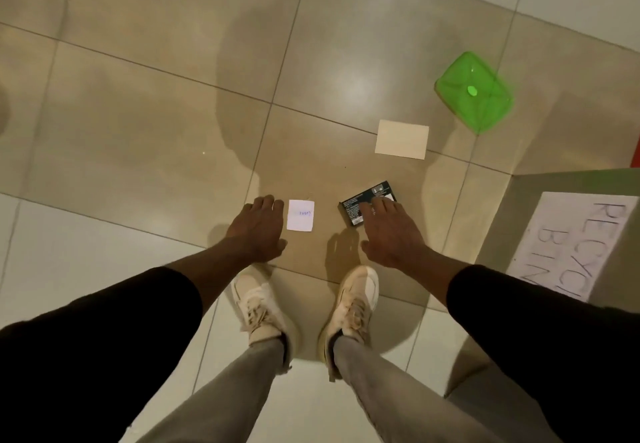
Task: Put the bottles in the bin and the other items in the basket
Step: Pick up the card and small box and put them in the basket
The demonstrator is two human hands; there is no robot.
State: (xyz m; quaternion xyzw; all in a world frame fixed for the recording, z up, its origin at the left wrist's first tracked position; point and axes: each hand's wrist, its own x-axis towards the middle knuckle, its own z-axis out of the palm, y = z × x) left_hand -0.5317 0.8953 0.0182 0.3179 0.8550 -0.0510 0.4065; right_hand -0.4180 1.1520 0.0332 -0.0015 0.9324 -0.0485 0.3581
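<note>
I look straight down at a tiled floor. A small white paper slip (300, 215) with blue writing lies just right of my left hand (257, 227), whose fingers are spread and hold nothing. My right hand (389, 233) hovers open over a small black box (360, 205), its fingertips covering the box's right part. A beige card (401, 139) lies flat farther ahead. A green plastic basket (473, 92) rests on the floor at the upper right. A cardboard bin (540, 214) with a paper sign reading "RECYCLE BIN" stands at the right edge. No bottles are visible.
My two feet in cream sneakers (353, 304) stand directly below the hands. A red strip (635, 151) shows at the far right edge behind the bin. Beige and white floor tiles (138, 113) stretch left and ahead.
</note>
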